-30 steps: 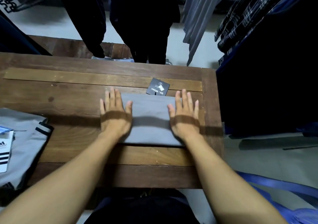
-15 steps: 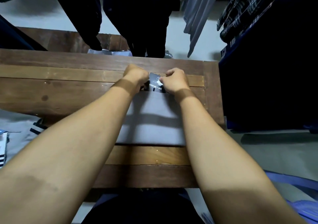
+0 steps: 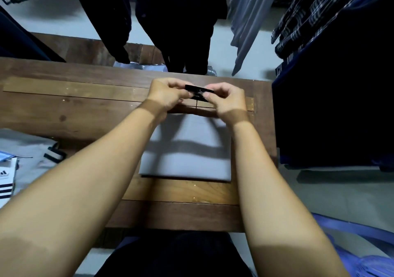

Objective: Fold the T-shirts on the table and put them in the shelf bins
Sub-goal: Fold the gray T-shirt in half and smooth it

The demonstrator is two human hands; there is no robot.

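A grey T-shirt (image 3: 187,149) lies folded into a neat rectangle on the wooden table (image 3: 74,110), near its right end. Just beyond the shirt's far edge, my left hand (image 3: 168,94) and my right hand (image 3: 223,97) pinch a small black hang tag (image 3: 197,89) between them, lifted a little off the table. A thin string runs down from the tag toward the shirt. Another grey T-shirt with striped cuffs (image 3: 27,155) lies unfolded at the table's left edge.
A white package with black stripes (image 3: 6,176) rests on the left shirt. Dark, grey and plaid garments (image 3: 309,21) hang beyond and to the right of the table. A blue plastic item (image 3: 362,251) sits low at the right. No shelf bins are visible.
My hands left the sides of the folded shirt, reached to its far edge and took hold of the black tag, which now is raised off the table.
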